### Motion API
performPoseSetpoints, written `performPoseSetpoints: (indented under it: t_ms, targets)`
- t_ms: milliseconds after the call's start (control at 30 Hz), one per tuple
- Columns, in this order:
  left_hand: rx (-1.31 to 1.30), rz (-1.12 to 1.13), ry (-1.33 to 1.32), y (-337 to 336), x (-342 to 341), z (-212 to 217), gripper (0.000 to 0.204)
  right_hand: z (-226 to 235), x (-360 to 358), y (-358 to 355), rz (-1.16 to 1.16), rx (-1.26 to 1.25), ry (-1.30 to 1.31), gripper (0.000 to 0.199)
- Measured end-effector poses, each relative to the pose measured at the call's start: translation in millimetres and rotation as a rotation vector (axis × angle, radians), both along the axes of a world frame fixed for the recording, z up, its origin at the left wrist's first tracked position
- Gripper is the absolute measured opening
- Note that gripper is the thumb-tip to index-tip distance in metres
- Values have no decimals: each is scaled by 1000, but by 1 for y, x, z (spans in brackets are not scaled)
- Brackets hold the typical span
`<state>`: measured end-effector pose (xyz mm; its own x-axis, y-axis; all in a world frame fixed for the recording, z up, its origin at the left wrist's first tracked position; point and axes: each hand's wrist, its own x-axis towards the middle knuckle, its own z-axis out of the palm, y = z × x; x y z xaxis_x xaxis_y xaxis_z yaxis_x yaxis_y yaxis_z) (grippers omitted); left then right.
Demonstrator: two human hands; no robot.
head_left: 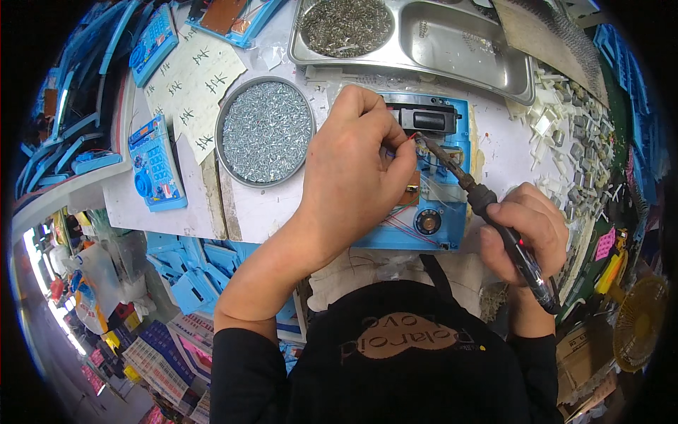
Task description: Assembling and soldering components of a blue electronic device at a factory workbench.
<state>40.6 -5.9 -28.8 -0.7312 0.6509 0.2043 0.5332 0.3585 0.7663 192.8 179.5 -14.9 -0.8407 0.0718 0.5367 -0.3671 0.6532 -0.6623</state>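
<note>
My left hand (353, 159) is closed in a pinch on a thin red wire (412, 136), most of it hidden by the fingers. My right hand (533, 230) grips the black handle of a soldering iron (482, 199). Its dark tip reaches up and left, close to the wire; I cannot tell if they touch. Both work over a blue plastic housing (453, 237) lying open on the table. Inside it are a black rectangular part (427, 119), a round speaker (428, 222), a small brown board and loose wires. My left hand covers the housing's left part.
A round dish (221, 141) of small silver screws sits left of my left hand. Behind stands a metal tray (526, 85) with small springs in one compartment. Blue toy-like units (159, 169) lie at the left. White and grey small parts (565, 148) are heaped at the right.
</note>
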Motion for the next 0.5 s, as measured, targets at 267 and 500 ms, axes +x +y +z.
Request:
performPoseSetpoints:
  t_ms: [267, 500]
  targets:
    - [38, 16, -29, 1, 2, -2, 9, 0, 0, 1, -4, 26, -16, 29]
    - [42, 36, -41, 1, 3, -1, 9, -1, -2, 3, 17, 116, -8, 31]
